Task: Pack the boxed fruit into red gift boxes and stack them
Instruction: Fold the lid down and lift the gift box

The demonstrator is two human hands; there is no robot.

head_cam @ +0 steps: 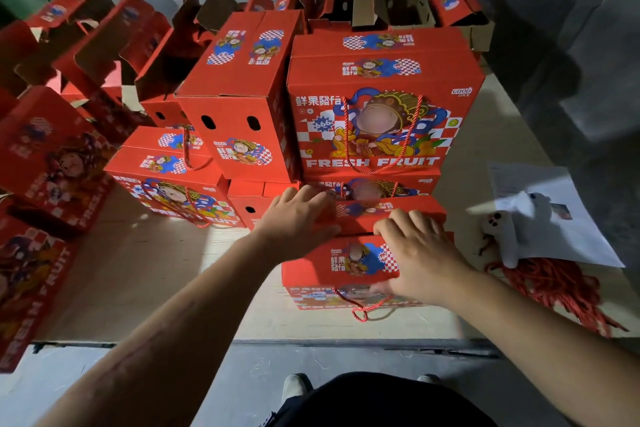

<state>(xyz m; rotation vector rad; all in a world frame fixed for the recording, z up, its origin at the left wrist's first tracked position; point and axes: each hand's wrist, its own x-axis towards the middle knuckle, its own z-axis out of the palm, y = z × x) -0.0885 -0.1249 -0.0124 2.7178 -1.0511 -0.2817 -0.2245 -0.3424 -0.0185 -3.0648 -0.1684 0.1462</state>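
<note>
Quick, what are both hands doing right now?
Left hand: open, fingers flat, pressing on the top flap of the red gift box.
Right hand: open, fingers spread, pressing on the same box's top.

The gift boxes (pixel 377 107) at centre frame are bright red, printed with blue swirls, red-and-white checks, a yellow-robed cartoon figure and white "FRESH FRUIT" lettering. Their rope handles (pixel 398 135) are red. Open flaps (pixel 367 7) along the top edge show plain brown cardboard. At right lie a white paper sheet (pixel 554 218), a white soft toy (pixel 512 232), perhaps, and a red cord bundle (pixel 554 288). The desk (pixel 166 281) is pale beige.
</note>
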